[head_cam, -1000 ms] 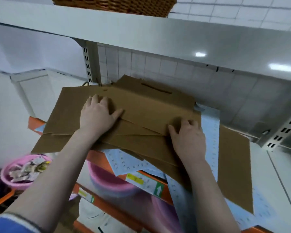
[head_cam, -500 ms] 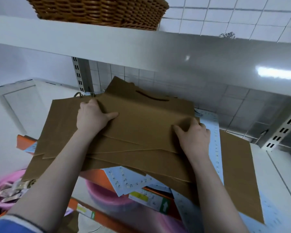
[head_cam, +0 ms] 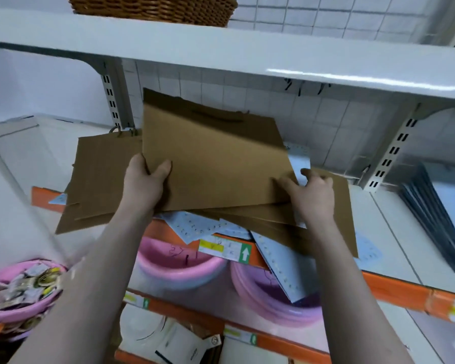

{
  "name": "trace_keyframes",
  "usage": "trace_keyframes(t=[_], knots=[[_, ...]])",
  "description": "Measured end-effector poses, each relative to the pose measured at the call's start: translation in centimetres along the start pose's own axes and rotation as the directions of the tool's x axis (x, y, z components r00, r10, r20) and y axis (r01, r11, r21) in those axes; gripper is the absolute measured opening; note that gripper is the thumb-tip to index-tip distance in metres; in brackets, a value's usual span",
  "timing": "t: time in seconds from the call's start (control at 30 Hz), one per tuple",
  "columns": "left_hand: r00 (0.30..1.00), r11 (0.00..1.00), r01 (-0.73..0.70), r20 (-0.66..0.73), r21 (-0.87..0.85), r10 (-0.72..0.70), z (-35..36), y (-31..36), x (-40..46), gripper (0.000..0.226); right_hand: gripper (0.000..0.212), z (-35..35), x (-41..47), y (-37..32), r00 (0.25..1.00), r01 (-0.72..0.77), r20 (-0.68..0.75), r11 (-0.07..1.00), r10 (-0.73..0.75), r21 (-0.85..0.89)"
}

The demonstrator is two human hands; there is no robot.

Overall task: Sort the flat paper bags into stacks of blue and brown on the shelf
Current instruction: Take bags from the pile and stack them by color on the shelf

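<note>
One brown bag [head_cam: 216, 158] is tilted up off the pile, its far edge raised toward the tiled wall. At least three more brown bags lie flat on the shelf [head_cam: 394, 232]: one [head_cam: 100, 179] to the left under the lifted one, one [head_cam: 344, 219] to the right, and fanned layers between them; the exact count of layers cannot be told. Blue bags [head_cam: 195, 227] with white dots poke out from under the brown ones at the shelf's front edge and at the back right; at least three pieces show.

The left hand [head_cam: 145, 182] grips the lifted bag's left edge, thumb on top, fingers curled under. The right hand [head_cam: 310, 195] pinches its lower right corner, thumb on the face and fingers bent behind. Both forearms reach forward and up.

Three pink tubs [head_cam: 179, 269] sit below, one wicker basket [head_cam: 153, 9] above.
</note>
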State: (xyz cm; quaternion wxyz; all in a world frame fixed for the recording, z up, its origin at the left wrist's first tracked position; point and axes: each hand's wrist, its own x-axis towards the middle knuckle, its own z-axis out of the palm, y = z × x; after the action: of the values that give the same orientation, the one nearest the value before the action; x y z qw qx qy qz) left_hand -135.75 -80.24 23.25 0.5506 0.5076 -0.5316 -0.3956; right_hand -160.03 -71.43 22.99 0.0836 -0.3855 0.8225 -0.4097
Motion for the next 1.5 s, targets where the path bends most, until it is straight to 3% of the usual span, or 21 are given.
trace_keyframes(t=[0.1,0.27,0.4,0.5,0.7,0.93,1.03,1.2,1.33,1.5], knots=[[0.999,0.999,0.002,0.044,-0.047,0.001,-0.4,0.5,-2.1,0.007,0.067,-1.0,-0.2,0.7,0.998,0.003,0.063,1.000,-0.001,-0.025],[0.995,0.998,-0.038,0.091,-0.050,0.043,-0.2,2.5,-5.9,0.014,0.065,-2.8,-1.2,2.6,0.994,0.009,0.110,1.000,-0.010,0.011],[0.990,0.995,-0.025,0.133,-0.092,0.037,1.0,4.2,-9.6,0.005,0.060,-6.6,-2.3,5.3,0.997,-0.004,0.074,0.994,-0.005,0.108],[0.992,0.994,-0.020,0.119,-0.104,0.032,3.3,5.2,-13.1,0.013,0.058,-10.6,-2.9,8.1,1.000,0.018,0.010,0.986,-0.020,0.167],[0.996,0.990,-0.070,0.071,0.124,0.062,13.0,6.2,-22.2,0.013,0.052,-21.3,-4.0,17.3,0.990,0.056,-0.134,0.998,-0.052,0.032],[0.971,0.923,-0.185,0.207,0.338,0.119,25.3,9.2,-34.3,0.028,0.045,-34.1,-5.5,29.6,0.953,-0.042,-0.302,0.998,0.023,-0.056],[0.947,0.902,-0.255,0.280,0.350,0.159,30.1,10.0,-37.2,0.029,0.042,-38.2,-5.8,33.8,0.927,-0.099,-0.371,0.991,0.059,-0.088],[0.895,0.847,-0.388,0.368,0.364,0.252,37.6,10.8,-41.0,0.052,0.040,-43.4,-5.4,39.5,0.875,-0.208,-0.467,0.969,0.126,-0.130],[0.872,0.847,-0.418,0.407,0.328,0.273,43.5,11.3,-43.2,0.046,0.041,-46.7,-3.6,43.2,0.844,-0.246,-0.522,0.953,0.119,-0.179],[0.856,0.854,-0.422,0.444,0.303,0.265,51.9,11.4,-44.5,0.057,0.042,-50.9,0.5,47.8,0.819,-0.298,-0.557,0.933,0.141,-0.202]])
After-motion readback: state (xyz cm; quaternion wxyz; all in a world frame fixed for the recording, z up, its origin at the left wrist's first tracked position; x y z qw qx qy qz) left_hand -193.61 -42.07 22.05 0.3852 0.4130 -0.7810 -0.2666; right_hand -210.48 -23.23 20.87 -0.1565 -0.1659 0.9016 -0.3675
